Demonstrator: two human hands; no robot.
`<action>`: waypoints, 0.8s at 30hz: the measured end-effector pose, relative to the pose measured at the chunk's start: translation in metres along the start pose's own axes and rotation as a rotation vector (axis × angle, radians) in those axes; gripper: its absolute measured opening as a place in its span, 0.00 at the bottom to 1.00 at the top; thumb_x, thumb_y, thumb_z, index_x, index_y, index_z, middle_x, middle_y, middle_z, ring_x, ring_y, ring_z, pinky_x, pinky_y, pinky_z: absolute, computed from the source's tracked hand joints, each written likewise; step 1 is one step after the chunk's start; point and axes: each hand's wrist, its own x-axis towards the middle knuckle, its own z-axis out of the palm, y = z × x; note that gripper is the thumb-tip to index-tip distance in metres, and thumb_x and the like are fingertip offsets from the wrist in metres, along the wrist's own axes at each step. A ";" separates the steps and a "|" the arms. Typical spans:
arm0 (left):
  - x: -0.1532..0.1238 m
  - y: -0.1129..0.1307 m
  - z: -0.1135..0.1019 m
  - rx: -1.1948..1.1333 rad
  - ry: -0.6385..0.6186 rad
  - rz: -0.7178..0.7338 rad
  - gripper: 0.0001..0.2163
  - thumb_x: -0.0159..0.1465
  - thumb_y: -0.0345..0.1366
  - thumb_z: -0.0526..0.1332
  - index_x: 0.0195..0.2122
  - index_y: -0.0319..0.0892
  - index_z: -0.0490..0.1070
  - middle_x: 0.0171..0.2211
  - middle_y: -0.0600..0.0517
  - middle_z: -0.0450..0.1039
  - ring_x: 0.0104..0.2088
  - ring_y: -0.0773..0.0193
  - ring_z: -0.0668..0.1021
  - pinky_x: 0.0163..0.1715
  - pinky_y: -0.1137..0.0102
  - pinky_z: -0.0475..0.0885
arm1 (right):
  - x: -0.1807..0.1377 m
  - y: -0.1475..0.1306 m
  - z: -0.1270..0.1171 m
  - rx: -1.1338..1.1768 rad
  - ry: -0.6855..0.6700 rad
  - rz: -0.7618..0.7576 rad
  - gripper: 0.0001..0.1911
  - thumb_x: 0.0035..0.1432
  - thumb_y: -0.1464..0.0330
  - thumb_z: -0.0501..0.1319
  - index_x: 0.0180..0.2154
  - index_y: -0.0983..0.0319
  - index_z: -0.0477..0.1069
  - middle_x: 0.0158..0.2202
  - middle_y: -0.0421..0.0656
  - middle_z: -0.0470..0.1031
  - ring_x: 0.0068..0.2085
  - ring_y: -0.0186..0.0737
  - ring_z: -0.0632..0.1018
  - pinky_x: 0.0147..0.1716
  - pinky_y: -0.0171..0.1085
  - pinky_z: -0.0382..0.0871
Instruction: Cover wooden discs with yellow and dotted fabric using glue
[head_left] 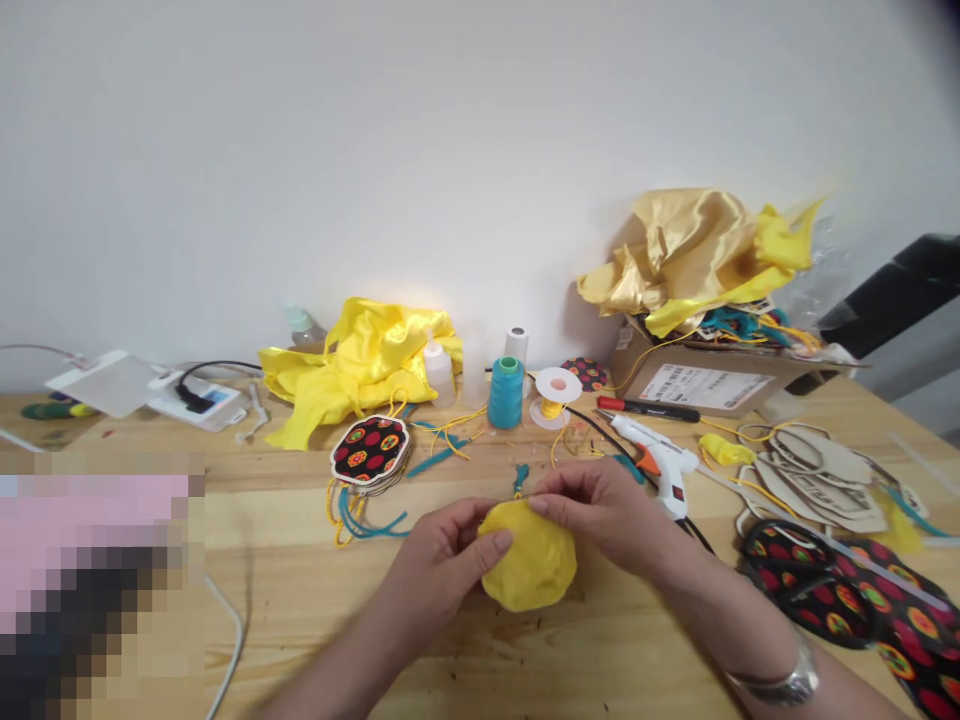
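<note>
A rounded yellow fabric-covered piece [531, 560] is held up over the wooden table, near its middle. My left hand [457, 555] grips its left edge, thumb on the front face and fingers behind. At its top edge my right hand [581, 505] pinches with thumb and fingertips. A short teal tassel or cord end [520, 480] pokes out above that edge, between the hands. Beyond my left hand lies a dark patterned ornament [370, 450] with a pale scalloped rim and teal and yellow cords. A white glue gun [664, 460] lies beyond my right hand.
Behind stand a teal thread cone [506, 393], a spool of yellow cord [556, 392] and a plastic bottle [438, 375]. Yellow satin [360, 360] is heaped by the wall. A cardboard box [690, 375] overflows with fabric. Black-handled scissors [814, 580] rest on patterned cloth [926, 640] at right.
</note>
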 end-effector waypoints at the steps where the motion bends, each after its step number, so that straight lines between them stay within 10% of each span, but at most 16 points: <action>1: 0.000 0.000 0.000 0.036 -0.003 0.008 0.15 0.55 0.40 0.67 0.42 0.40 0.76 0.32 0.50 0.79 0.32 0.64 0.78 0.34 0.73 0.72 | -0.001 -0.001 0.001 -0.054 0.004 -0.032 0.11 0.52 0.62 0.62 0.28 0.64 0.76 0.25 0.41 0.75 0.25 0.32 0.70 0.24 0.31 0.62; 24: -0.004 0.009 0.000 0.424 0.146 0.240 0.11 0.60 0.36 0.62 0.42 0.47 0.78 0.37 0.54 0.80 0.36 0.62 0.78 0.37 0.75 0.70 | -0.007 -0.007 -0.004 -0.266 0.145 -0.441 0.05 0.57 0.67 0.62 0.35 0.59 0.76 0.33 0.42 0.76 0.36 0.37 0.75 0.37 0.36 0.67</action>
